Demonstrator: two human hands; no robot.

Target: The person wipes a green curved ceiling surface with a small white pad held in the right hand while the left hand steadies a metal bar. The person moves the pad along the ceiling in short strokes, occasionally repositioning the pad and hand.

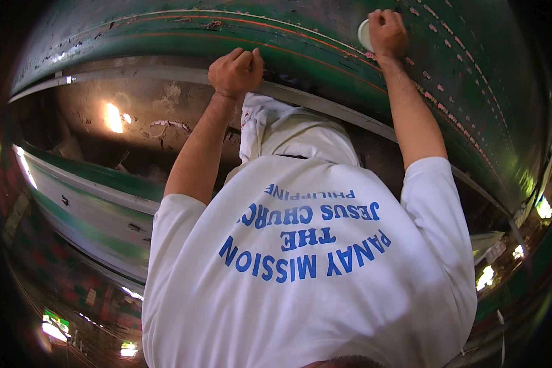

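Observation:
My left hand (236, 72) is curled into a fist in front of the lower edge of a green painted panel (227, 40). Whatever its fingers might hold is hidden. Up and to the right, my right hand (388, 35) is closed on the edge of a round, pale whitish-green thing (365, 35), perhaps a lid or shallow container. Only its left side shows past my fingers. Thin orange and white stripes run along the panel, and pink patches (448, 107) dot its right part in rows.
A pale metal rail (343, 113) runs under the green panel. Left of my left forearm lies a brown, worn recess (159, 113) with a bright spot of light. Farther left is a white and green panel (98, 199). My white shirt (313, 270) fills the lower middle.

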